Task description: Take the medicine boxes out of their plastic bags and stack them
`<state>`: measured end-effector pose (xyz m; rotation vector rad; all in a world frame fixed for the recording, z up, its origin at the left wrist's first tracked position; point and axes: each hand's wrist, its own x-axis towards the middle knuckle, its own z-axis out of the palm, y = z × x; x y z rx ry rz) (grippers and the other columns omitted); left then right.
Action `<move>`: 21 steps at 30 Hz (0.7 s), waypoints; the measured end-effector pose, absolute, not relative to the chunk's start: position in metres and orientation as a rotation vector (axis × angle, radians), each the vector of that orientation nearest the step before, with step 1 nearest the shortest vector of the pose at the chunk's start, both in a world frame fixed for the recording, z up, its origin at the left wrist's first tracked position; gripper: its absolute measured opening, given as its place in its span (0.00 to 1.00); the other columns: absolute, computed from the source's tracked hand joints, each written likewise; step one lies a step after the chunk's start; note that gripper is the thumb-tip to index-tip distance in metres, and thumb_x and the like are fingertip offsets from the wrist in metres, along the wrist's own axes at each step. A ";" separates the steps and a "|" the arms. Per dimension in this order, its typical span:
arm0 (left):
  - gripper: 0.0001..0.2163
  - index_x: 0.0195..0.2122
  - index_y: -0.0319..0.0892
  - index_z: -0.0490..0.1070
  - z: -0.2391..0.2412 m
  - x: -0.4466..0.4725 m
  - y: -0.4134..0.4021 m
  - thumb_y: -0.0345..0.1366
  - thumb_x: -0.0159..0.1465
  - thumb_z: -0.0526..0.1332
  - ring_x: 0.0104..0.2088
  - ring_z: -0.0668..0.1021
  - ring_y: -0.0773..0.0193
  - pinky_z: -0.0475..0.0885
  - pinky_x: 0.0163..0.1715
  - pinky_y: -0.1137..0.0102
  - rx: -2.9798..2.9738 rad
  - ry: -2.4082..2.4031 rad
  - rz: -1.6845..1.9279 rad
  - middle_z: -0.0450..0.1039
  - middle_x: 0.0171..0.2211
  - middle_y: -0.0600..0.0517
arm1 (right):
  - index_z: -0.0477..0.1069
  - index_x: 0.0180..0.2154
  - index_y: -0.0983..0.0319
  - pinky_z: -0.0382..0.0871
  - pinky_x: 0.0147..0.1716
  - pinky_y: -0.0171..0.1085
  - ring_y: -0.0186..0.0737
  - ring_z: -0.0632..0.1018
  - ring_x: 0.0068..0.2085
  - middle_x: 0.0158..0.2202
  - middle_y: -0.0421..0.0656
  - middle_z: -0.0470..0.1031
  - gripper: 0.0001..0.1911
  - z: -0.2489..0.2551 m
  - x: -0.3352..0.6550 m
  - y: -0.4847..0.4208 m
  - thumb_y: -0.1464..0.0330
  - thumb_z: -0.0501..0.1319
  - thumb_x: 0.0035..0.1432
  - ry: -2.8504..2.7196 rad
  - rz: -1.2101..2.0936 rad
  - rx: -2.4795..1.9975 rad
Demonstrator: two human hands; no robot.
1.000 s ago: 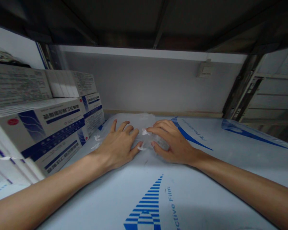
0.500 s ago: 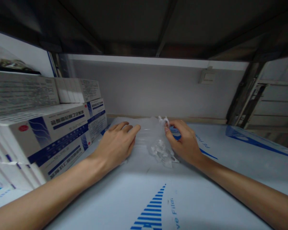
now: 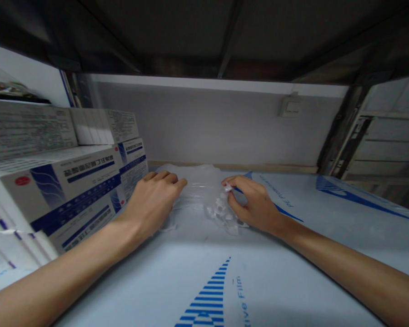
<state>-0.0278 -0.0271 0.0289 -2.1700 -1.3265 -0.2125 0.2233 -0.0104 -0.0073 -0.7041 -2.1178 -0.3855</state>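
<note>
A thin clear plastic bag [image 3: 197,186] lies on the film-covered shelf between my hands. My left hand [image 3: 158,193] rests at its left side, fingers curled down on the plastic and fingertips mostly hidden. A loose fold of the bag shows below that palm. At the bag's right side my right hand [image 3: 254,200] pinches a small white, crumpled-looking bit of plastic [image 3: 227,187] between thumb and fingers. Just beneath it are several translucent white pieces or creases [image 3: 221,211]; whether they lie inside the bag I cannot tell.
Stacked white-and-blue cartons [image 3: 85,181] stand close on the left. A dark upper shelf [image 3: 191,41] hangs low overhead. Behind is a wall with a switch [image 3: 291,106]; a metal upright [image 3: 344,131] stands at the right. Blue-printed protective film [image 3: 276,268] covers the shelf surface.
My left hand has shifted left over the bag. My right hand has drawn slightly down and left with the white bit, closer to the crumpled pieces. The view has shifted slightly.
</note>
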 end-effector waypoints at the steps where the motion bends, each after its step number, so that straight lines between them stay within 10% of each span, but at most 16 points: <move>1: 0.18 0.46 0.43 0.74 0.029 -0.028 -0.027 0.19 0.59 0.56 0.45 0.79 0.48 0.74 0.40 0.58 -2.160 -1.326 -0.215 0.78 0.43 0.46 | 0.69 0.41 0.63 0.72 0.41 0.40 0.42 0.79 0.41 0.39 0.47 0.78 0.08 -0.007 0.224 -0.012 0.75 0.55 0.60 -2.159 -0.366 -0.683; 15: 0.19 0.47 0.42 0.75 0.027 -0.029 -0.027 0.19 0.61 0.53 0.38 0.81 0.49 0.74 0.32 0.60 -2.131 -1.304 -0.276 0.76 0.45 0.44 | 0.48 0.68 0.54 0.63 0.57 0.57 0.50 0.70 0.60 0.65 0.49 0.64 0.30 -0.001 0.214 -0.030 0.60 0.52 0.68 -2.261 -0.211 -0.590; 21: 0.24 0.52 0.38 0.73 0.027 -0.031 -0.025 0.15 0.57 0.53 0.48 0.78 0.45 0.72 0.45 0.54 -2.163 -1.237 -0.336 0.75 0.52 0.41 | 0.44 0.70 0.55 0.65 0.54 0.55 0.49 0.72 0.57 0.65 0.49 0.64 0.32 0.000 0.214 -0.030 0.63 0.51 0.69 -2.209 -0.333 -0.693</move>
